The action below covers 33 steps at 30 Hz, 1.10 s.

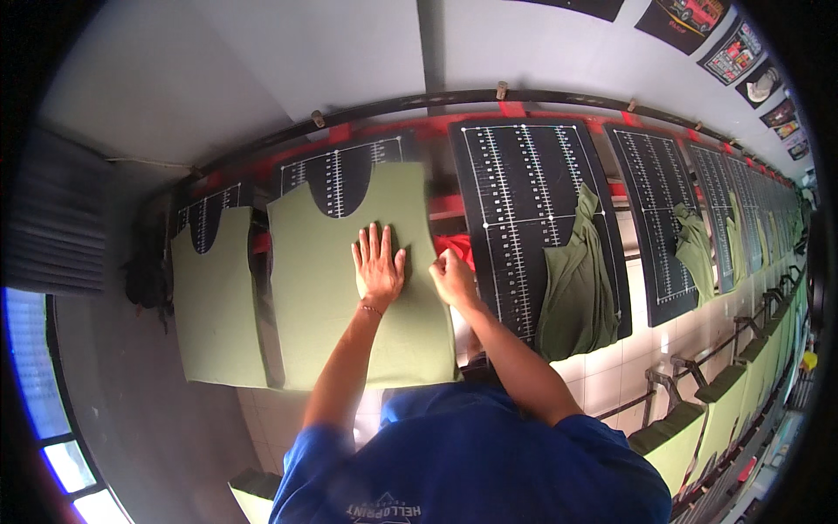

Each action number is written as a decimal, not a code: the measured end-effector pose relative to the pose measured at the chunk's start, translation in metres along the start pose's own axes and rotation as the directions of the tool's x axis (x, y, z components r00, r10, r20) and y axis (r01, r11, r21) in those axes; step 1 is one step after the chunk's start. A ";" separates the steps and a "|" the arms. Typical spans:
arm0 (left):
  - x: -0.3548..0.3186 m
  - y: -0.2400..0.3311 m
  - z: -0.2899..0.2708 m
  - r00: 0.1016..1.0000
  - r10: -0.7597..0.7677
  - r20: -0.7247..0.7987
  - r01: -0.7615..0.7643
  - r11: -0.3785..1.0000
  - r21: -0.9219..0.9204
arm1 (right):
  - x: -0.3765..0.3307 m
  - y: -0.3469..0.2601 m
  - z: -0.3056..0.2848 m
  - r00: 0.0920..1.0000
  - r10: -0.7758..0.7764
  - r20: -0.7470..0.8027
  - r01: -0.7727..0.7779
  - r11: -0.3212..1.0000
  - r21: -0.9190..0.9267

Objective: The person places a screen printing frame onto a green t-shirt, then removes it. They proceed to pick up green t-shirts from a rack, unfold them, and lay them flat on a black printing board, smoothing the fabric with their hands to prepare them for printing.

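A light green shirt panel [332,288] with a curved neckline lies smooth over a black printing board marked with white rulers. My left hand [379,266] rests flat on its middle, fingers stretched out. At the panel's right edge my right hand [452,278] is closed in a fist; whatever is between its fingers is hidden. To the left, a second green panel [218,301] covers another board. To the right stands a bare-topped black board [515,210] with a crumpled green cloth [580,293] on its lower right part.
A row of ruled boards [650,175] runs off to the right, each bearing bunched green cloth [696,249]. Behind them a dark rail [401,103] follows the wall. At lower right is another row of covered boards [676,441]. A window [39,367] is at left.
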<state>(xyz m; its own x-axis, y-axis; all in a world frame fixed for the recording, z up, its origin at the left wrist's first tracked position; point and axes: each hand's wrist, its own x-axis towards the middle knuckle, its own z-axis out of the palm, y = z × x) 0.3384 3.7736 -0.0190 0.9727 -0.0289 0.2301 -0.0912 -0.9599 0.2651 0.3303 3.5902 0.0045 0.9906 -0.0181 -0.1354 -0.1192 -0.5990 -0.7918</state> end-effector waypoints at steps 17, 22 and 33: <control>-0.016 0.080 -0.009 0.904 0.381 0.197 -0.368 0.925 -0.097 | -0.040 0.042 -0.112 0.984 -0.163 -0.076 0.177 0.956 0.234; -0.168 0.137 -0.025 0.700 0.358 0.618 -0.285 0.933 -0.218 | -0.117 0.115 -0.201 0.992 -0.123 -0.013 0.124 0.989 0.085; -0.152 0.242 -0.014 0.967 0.241 0.080 -0.135 0.754 -0.643 | -0.189 0.121 -0.206 0.928 -0.355 0.110 0.346 0.718 -0.604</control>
<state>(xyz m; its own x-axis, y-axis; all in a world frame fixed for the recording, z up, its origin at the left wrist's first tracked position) 0.1659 3.5493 0.0236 0.9359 -0.2817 0.2114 -0.3368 -0.5407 0.7708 0.1421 3.3565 0.0568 0.9546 0.2838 0.0901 0.2976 -0.9198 -0.2557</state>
